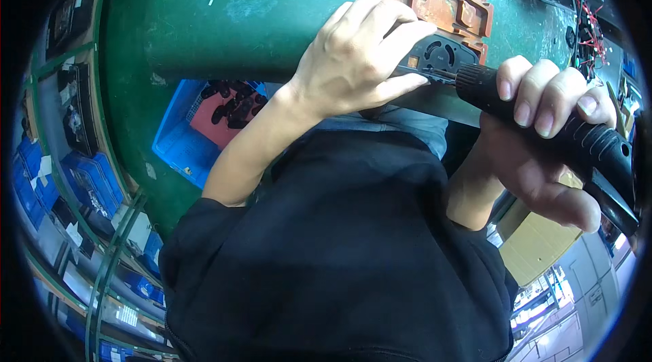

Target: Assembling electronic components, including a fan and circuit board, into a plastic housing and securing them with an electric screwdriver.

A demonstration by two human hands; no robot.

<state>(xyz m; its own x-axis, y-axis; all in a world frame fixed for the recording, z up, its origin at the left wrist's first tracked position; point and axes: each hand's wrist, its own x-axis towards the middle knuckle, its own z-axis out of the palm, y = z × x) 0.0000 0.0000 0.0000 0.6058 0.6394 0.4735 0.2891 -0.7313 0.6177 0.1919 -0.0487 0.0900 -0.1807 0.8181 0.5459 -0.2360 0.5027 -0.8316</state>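
My right hand [543, 131] is wrapped round a black electric screwdriver [483, 88] with a ribbed collar. The driver's thin bit points left, at a black plastic part [438, 53] with curved slots, by the table's near edge. My left hand [360, 56] is closed over the left side of that part, the thumb along its near side and the fingers over its far side. The left palm and fingers hide much of the part. Whether the bit tip sits in a screw cannot be made out.
Beyond the part lies a reddish-brown fixture [451, 5] with shaped pockets on the green table [224, 15]. A blue bin [173, 131] of small black parts stands below the table edge at left. Shelves [88, 178] line the left; red wires [592, 39] lie at far right.
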